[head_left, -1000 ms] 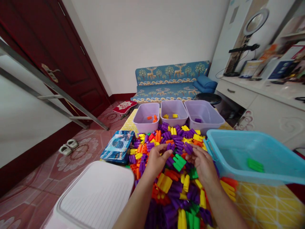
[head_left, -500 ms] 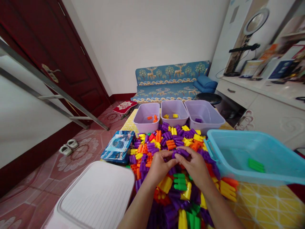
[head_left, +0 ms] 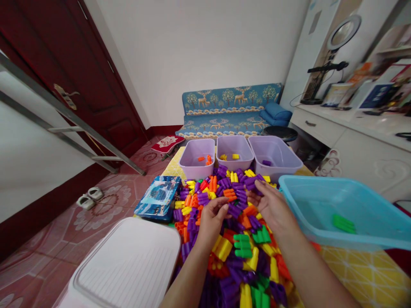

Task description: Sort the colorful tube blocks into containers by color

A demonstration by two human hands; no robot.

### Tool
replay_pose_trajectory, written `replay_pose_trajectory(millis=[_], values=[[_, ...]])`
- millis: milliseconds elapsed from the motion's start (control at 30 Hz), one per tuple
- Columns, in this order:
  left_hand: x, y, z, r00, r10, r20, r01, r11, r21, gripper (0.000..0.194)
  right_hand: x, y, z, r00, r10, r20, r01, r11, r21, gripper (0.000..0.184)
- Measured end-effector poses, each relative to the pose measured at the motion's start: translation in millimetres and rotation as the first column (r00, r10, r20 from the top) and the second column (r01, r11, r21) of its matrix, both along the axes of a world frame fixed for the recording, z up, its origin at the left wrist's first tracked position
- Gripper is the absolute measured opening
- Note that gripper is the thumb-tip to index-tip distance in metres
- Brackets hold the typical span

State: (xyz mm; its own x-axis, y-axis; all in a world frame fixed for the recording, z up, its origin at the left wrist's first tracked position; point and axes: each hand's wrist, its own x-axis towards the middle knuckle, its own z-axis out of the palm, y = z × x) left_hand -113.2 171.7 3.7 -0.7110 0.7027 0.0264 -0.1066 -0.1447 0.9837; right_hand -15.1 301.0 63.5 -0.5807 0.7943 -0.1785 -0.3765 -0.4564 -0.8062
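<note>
My right hand point(head_left: 272, 205) pinches a purple block point(head_left: 253, 182) over the far part of the pile of blocks point(head_left: 222, 248). My left hand point(head_left: 212, 216) is over the pile's middle, thumb and fingers curled close together; I cannot tell whether they hold anything. Beyond the pile stand three lilac bins point(head_left: 235, 164), to its right a light-blue tub point(head_left: 305, 205) containing a green block point(head_left: 343, 223), to its left a blue box point(head_left: 158, 197).

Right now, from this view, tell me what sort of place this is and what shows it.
Probably a room in a home, perhaps a living room: there is a deer-patterned sofa, a pair of shoes on the tiled floor, and a white cabinet with a drawer.
</note>
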Motion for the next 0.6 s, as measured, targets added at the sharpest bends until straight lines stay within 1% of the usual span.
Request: replay_pose_trajectory(millis=[67, 100, 133, 167, 233, 267, 333, 400, 433, 467, 500, 533, 567, 600], values=[[1, 1, -2.8, 1.000, 0.005, 0.020, -0.006, 1.000, 0.008, 0.036, -12, 24, 20.5, 0.991, -0.120, -0.063, 0.117, 0.992, -0.047, 0.005], [1, 1, -4.1, 1.000, 0.008, 0.015, -0.008, 1.000, 0.003, 0.035, -19, 37, 31.5, 0.981, -0.166, -0.097, 0.159, 0.985, -0.072, 0.003], [2, 2, -5.3, 1.000, 0.010, 0.003, -0.010, 1.000, -0.002, 0.033, -25, 52, 42.0, 0.973, -0.199, -0.116, 0.189, 0.977, -0.099, 0.010], [2, 2, -6.4, 1.000, 0.011, -0.017, -0.011, 1.000, -0.009, 0.031, -31, 65, 51.1, 0.968, -0.214, -0.133, 0.203, 0.975, -0.096, 0.014], [2, 1, -8.7, 0.996, 0.016, -0.084, -0.019, 1.000, -0.025, 0.027, -40, 88, 62.3, 0.969, -0.235, -0.078, 0.233, 0.972, -0.030, 0.019], [3, 1, -9.9, 0.991, 0.021, -0.130, -0.026, 0.999, -0.034, 0.025, -43, 96, 63.5, 0.971, -0.238, -0.029, 0.239, 0.971, 0.031, 0.021], [3, 1, -12.2, 0.973, 0.033, -0.229, -0.045, 0.998, -0.049, 0.022, -46, 103, 56.8, 0.970, -0.238, 0.043, 0.232, 0.965, 0.119, 0.019], [3, 1, -13.5, 0.955, 0.041, -0.293, -0.060, 0.997, -0.056, 0.021, -45, 98, 41.0, 0.972, -0.226, 0.066, 0.214, 0.964, 0.156, 0.017], [3, 1, -13.5, 0.948, 0.047, -0.314, -0.068, 0.996, -0.054, 0.021, -44, 93, 31.3, 0.972, -0.221, 0.080, 0.203, 0.961, 0.187, 0.022], [3, 2, -13.0, 0.940, 0.056, -0.337, -0.078, 0.996, -0.052, 0.020, -42, 86, 21.3, 0.968, -0.228, 0.107, 0.196, 0.949, 0.247, 0.029], [3, 2, -12.1, 0.927, 0.067, -0.368, -0.091, 0.995, -0.047, 0.020, -40, 79, 11.5, 0.952, -0.253, 0.175, 0.167, 0.903, 0.396, 0.036], [3, 2, -10.8, 0.911, 0.079, -0.405, -0.105, 0.994, -0.042, 0.019, -38, 72, 2.6, 0.922, -0.300, 0.244, 0.120, 0.822, 0.556, 0.040], [3, 1, -9.4, 0.891, 0.091, -0.446, -0.119, 0.992, -0.035, 0.019, -35, 65, -5.2, 0.876, -0.364, 0.317, 0.039, 0.707, 0.706, 0.042], [4, 1, -7.8, 0.870, 0.098, -0.484, -0.128, 0.991, -0.030, 0.019, -32, 59, -11.9, 0.813, -0.437, 0.385, -0.078, 0.573, 0.816, 0.042]])
